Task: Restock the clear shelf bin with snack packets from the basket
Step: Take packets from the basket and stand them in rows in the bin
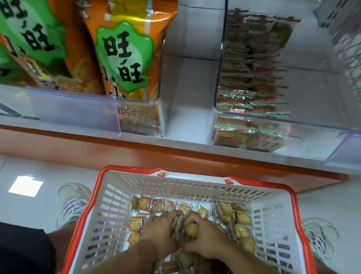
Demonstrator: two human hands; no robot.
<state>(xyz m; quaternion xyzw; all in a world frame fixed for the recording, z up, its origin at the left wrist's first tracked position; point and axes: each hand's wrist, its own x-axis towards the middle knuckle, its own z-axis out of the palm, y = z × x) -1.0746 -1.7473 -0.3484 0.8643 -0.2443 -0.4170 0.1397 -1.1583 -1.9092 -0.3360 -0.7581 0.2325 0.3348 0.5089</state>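
- Forearms entering from the bottom edge, cut off by the frame; nearest packets in the basket blurred and partly hidden beneath them.
- Left hand (159,229) and right hand (207,235), fingers curled, pressed together around a bunch of snack packets (183,226); individual packets within the bunch hard to separate.
- White basket (111,214) with red rim, on the floor between two sneakers (72,201); loose packets scattered across its bottom, bare patches along the left wall.
- Shelf edge (174,144) above the far basket rim, orange band beneath.
- Clear shelf bin (307,124) at upper right, packets stacked in its left part, right part open.
- Orange snack bags (121,50) in the neighbouring bin, upper left; a bare white gap between the two bins.
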